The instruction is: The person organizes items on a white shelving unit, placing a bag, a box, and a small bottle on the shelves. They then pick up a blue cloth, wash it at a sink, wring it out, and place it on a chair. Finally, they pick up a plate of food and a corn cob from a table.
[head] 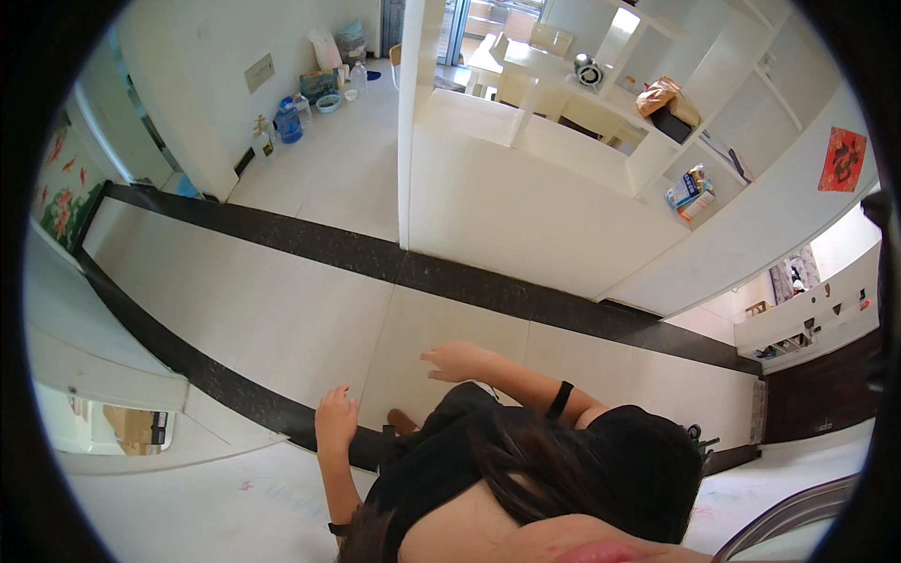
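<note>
My left hand (pixel 336 416) is raised at the lower left of the body, its fingers spread and bare of any object. Farther right, my right hand (pixel 457 361) hangs over the pale tiled floor (pixel 450 317), palm down, fingers loosely apart and holding nothing. Each arm wears a black band; the right one (pixel 559 400) sits near the elbow. Between the hands, a brown shoe or slipper (pixel 402 422) shows beside the dark clothing. The hands do not touch each other or anything around them.
A dark floor border (pixel 479 276) runs before a white partition with shelves (pixel 521 190). Beyond it, a blue water jug (pixel 288 121) and several bottles stand along the wall. A snack bag (pixel 684 188) lies on a shelf. At right is a dark door (pixel 816 401); cardboard boxes (pixel 130 426) are lower left.
</note>
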`<state>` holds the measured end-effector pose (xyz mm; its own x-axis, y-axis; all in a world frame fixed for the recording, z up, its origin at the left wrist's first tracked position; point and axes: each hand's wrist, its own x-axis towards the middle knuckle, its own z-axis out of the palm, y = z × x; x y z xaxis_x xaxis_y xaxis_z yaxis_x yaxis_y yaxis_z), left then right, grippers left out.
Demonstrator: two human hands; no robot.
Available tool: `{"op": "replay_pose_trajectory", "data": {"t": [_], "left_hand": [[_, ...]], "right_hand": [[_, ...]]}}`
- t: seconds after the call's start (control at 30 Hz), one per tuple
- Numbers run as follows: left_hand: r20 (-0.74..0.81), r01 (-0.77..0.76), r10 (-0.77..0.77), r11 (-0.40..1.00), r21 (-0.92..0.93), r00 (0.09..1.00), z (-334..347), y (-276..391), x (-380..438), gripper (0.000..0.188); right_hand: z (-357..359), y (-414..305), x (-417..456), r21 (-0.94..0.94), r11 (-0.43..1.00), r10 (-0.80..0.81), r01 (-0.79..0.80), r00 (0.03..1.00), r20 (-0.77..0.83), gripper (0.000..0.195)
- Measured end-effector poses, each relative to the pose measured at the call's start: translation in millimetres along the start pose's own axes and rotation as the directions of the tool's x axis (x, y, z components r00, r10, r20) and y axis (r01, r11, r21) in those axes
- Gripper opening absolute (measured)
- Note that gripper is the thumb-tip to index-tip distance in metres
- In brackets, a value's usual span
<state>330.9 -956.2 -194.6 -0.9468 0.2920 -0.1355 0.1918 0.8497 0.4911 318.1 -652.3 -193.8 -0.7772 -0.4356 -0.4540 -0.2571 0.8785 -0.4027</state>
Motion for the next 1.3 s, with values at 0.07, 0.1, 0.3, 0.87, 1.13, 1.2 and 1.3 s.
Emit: {"op": "replay_pose_trajectory", "data": {"t": [0.07, 0.1, 0.3, 0.87, 1.13, 1.2, 1.3], "left_hand": [[0.007, 0.043, -0.043, 0.998, 0.037, 0.999, 1.3, -26.5, 1.6, 0.03], [0.02, 0.079, -0.08, 0.996, 0.051, 0.997, 4.9, -38.9, -6.7, 0.03], [0.077, 0.24, -0.236, 0.97, -0.041, 0.969, 27.2, -70.8, -23.5, 0.029], [-0.013, 0.659, -0.709, 0.662, -0.357, 0.705, 133.0, -205.4, -0.9, 0.023], [0.391, 0.92, -0.859, 0.201, -0.337, 0.331, 400.8, -354.9, -2.6, 0.027], [0.421, 0.938, -0.846, 0.236, -0.253, 0.327, 475.7, -398.3, 4.9, 0.027], [0.402, 0.962, -0.905, 0.031, -0.271, 0.142, 540.6, -463.1, 56.9, 0.032]], "right_hand": [[-3.2, -18.1, 18.8, -0.019, 1.0, -0.001, 0.001, 1.0, 0.027, 0.044], [-1.7, -27.5, 26.8, -0.044, 0.999, -0.001, 0.003, 0.999, 0.054, 0.044], [-23.8, -49.6, 64.2, -0.052, 0.997, -0.043, 0.054, 0.98, 0.195, 0.044], [-42.5, -29.4, 259.1, 0.066, 0.974, -0.227, 0.218, 0.919, 0.321, 0.042], [126.6, -1.5, 369.5, 0.375, 0.922, -0.248, 0.091, 0.885, 0.393, 0.026], [177.1, 30.2, 399.5, 0.309, 0.938, -0.267, 0.155, 0.893, 0.362, 0.024], [241.7, 88.8, 421.1, 0.183, 0.974, -0.186, 0.131, 0.925, 0.33, 0.022]]}}
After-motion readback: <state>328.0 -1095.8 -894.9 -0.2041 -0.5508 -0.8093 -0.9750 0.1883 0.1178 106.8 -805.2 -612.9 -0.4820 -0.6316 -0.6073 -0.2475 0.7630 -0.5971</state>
